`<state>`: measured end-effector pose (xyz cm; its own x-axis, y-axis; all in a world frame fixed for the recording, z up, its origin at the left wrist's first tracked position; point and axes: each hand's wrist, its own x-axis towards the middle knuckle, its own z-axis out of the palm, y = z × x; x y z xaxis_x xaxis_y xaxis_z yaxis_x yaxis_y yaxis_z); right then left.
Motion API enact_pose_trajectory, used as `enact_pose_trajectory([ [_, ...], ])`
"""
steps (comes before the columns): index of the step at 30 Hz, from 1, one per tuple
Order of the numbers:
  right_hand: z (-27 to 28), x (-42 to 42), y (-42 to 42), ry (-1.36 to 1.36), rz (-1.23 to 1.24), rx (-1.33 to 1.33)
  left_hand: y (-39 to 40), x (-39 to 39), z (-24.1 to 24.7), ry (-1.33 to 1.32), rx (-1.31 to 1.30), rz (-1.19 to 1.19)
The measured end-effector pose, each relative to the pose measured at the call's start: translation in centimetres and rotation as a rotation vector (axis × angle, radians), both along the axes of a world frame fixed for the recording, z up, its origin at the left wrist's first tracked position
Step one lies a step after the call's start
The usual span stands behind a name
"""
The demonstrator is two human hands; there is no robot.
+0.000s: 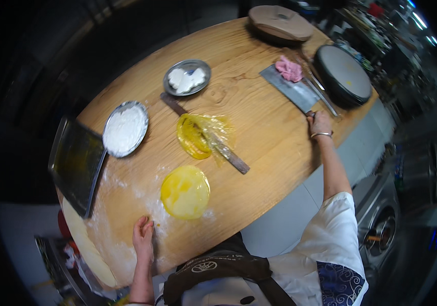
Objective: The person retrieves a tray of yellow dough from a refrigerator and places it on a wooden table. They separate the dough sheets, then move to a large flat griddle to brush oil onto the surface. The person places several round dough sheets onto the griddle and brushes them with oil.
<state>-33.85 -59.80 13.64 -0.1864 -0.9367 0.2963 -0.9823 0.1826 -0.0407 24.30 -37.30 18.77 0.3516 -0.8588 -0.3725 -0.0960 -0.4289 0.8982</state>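
My right hand (321, 123) is closed around the handle of a cleaver (293, 88), whose broad blade lies flat on the wooden table. A crumpled pink cloth (289, 69) rests over the blade's far edge. Low over the near left of the table, my left hand (142, 238) has loosely bent fingers and nothing visible in them. Just beyond it lies a flat round of dough (186, 192) with a glossy yellow coating. Farther back, clear plastic film and a yellow substance (193, 137) lie together, along with a dark wooden strip (237, 162).
A dish of white powder (125, 130) and a metal bowl with white lumps (187, 81) stand farther back. A dark baking tray (76, 164) and a long dough strip (88, 244) line the left edge. Two round, lidlike objects (279, 23) (344, 74) occupy the far right.
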Motion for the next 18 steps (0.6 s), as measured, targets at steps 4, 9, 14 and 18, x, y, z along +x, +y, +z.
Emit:
enact_pose_trajectory([
  [4, 0.5, 2.0, -4.2, 0.081, -0.037, -0.131, -0.8, -1.4, 0.6, -0.002, 0.019, -0.004],
  [9, 1.2, 18.2, -1.4, -0.335, 0.424, 0.041, -0.3, -1.8, 1.1, 0.017, 0.018, 0.000],
  [14, 2.6, 27.0, 0.2, -0.340, 0.483, 0.339, 0.4, -1.8, 2.4, -0.013, -0.060, 0.017],
  [18, 1.0, 31.5, -3.0, -0.477, 0.556, 0.278, 3.2, -0.3, 1.2, -0.049, -0.037, 0.105],
])
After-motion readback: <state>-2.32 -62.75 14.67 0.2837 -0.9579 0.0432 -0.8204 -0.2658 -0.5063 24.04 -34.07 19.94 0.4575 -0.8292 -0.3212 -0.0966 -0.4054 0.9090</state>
